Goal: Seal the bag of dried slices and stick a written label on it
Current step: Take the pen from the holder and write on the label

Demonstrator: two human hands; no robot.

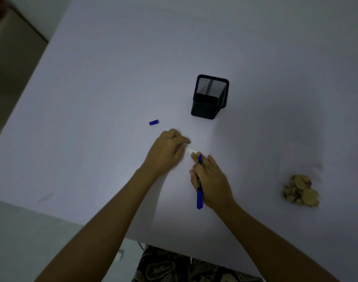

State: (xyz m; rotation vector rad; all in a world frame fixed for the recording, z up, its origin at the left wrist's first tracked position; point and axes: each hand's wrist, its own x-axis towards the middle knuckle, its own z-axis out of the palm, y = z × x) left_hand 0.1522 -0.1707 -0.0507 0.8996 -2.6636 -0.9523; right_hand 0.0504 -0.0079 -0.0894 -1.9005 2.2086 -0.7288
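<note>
Two bare hands were seen over a wide pale table (92,98), near its front edge. Much free surface was left on the far side and on the left side of the table. The left hand (166,152) was loosely curled, its fingertips pressed beside a small white paper label (191,152) lying flat on the table. The right hand (211,178) was closed around a blue marker pen (199,190), whose tip was brought down at the label. A small blue pen cap (153,122) was placed apart, to the left. A black square mesh pen holder (210,96) was standing upright behind the hands, and nothing could be seen inside it. A clear bag of dried brown slices (301,190) was lying well to the right; whether it was sealed could not be told.
</note>
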